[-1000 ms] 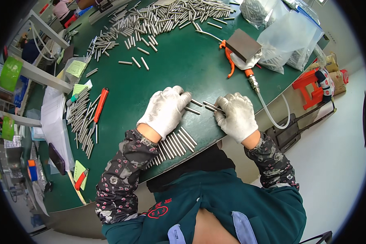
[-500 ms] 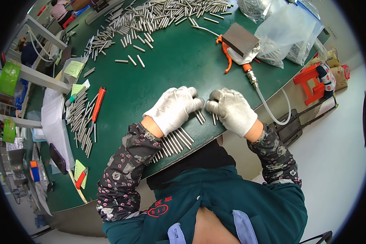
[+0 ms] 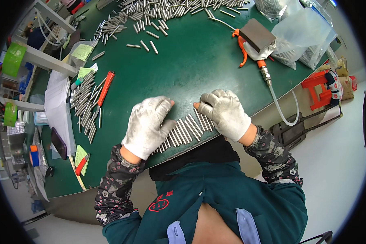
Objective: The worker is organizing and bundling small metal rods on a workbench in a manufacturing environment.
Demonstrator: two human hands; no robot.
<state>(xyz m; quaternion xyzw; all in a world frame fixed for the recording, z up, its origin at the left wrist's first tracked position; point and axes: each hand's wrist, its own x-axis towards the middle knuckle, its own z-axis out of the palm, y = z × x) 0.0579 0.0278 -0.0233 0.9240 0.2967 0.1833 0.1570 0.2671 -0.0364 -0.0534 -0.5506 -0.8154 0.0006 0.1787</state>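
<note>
My left hand (image 3: 147,125), in a white glove with a bare fingertip showing, is over the left part of a row of short metal pins (image 3: 182,132). Its thumb and forefinger are apart, with nothing seen between them. At the right end of this row, my gloved right hand (image 3: 227,116) has its fingers bent closely over the far ends of several pins; its palm side is hidden. The pins lie side by side along the table's near edge, and the left hand covers some.
A large heap of loose pins (image 3: 150,14) lies at the back of the green table (image 3: 166,73). At left are another pin pile (image 3: 85,99), a red cutter knife (image 3: 106,87) and papers (image 3: 56,101). An orange air gun (image 3: 242,49) with a dark block and plastic bags (image 3: 295,38) lie at right.
My hands have moved apart, the left one back to the left with its fingers spreading. Pins that were held between them now lie at the row's right end. The view has shifted slightly.
</note>
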